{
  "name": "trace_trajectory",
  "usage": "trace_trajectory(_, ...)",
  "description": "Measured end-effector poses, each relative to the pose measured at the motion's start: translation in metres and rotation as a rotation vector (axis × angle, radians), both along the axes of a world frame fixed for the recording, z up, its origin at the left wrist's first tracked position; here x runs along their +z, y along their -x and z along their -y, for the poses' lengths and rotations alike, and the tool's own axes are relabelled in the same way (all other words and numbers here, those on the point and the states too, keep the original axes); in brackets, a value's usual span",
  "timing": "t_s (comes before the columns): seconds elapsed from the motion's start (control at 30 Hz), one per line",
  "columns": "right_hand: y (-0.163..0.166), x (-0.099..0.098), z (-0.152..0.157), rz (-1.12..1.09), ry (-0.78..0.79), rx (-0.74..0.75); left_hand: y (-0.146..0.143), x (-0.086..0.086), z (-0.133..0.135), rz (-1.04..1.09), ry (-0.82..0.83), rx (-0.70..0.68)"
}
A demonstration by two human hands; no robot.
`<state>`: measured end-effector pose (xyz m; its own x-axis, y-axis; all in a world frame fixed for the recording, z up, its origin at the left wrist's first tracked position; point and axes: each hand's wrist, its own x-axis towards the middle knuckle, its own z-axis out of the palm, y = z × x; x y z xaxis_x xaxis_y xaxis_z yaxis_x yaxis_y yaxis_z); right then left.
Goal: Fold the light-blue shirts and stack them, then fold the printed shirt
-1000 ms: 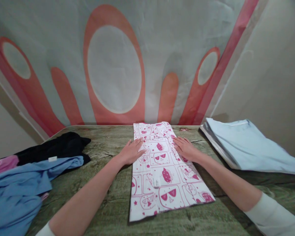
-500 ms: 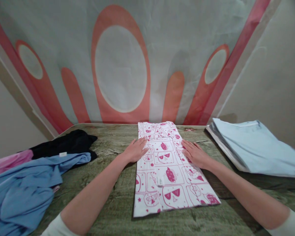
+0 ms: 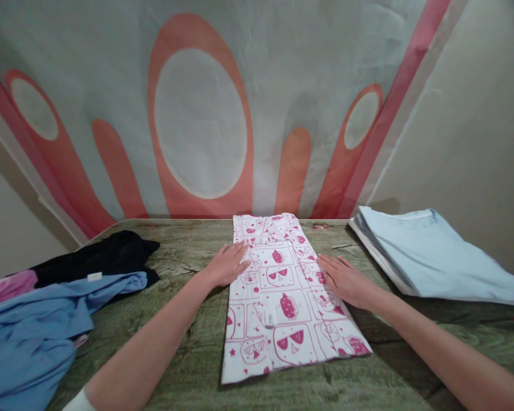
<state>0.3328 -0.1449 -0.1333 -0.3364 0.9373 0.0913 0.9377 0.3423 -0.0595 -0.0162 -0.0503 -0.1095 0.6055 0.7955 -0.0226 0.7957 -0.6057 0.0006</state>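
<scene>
A white garment with pink cartoon prints lies folded into a long flat strip, its far end close to the table's back edge. My left hand rests with fingers stretched out on its left edge, toward the far half. On the opposite edge, my right hand lies open, fingertips touching the cloth a little nearer to me. Neither hand grips the fabric. A small pale label shows on the garment's surface.
Loose clothes lie at the left: a blue garment, a black one and a pink one. Folded clothes with a light blue piece on top are stacked at the right. Behind the wooden table hangs a printed sheet.
My right hand has slid slightly toward me along the garment's right edge. My left hand stays about where it was on the cloth. The whole view has shifted a little.
</scene>
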Motion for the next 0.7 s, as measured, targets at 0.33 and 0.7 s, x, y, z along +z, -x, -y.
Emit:
trace_trajectory(0.33, 0.012, 0.023, 0.025, -0.288, -0.101, 0.191, -0.095, 0.013, 0.038, 0.064, 0.01, -0.363)
trace_trajectory(0.7, -0.002, 0.039, 0.034, -0.222, 0.022, 0.246, -0.113, -0.013, 0.023, 0.124, -0.029, -0.408)
